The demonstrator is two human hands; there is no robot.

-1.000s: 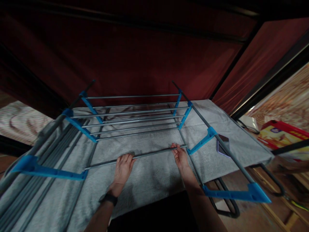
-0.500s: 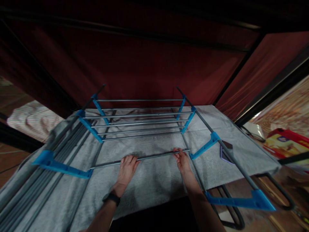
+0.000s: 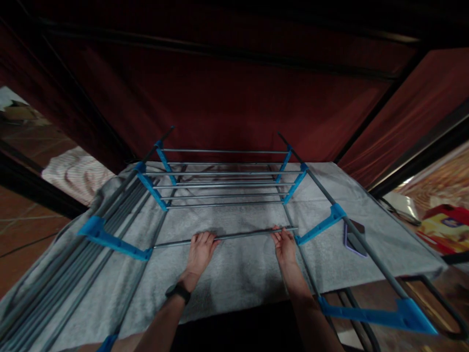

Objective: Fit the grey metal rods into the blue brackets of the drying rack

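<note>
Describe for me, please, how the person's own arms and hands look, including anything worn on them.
The left hand and the right hand wear no gloves. A dark watch-like band circles the left wrist; nothing shows on the right wrist. The arms show no sleeves within the picture. Rings or small markings are too fine to tell.

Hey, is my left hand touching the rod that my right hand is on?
Touching: the head view shows the left hand curled over the gray rod.
</note>
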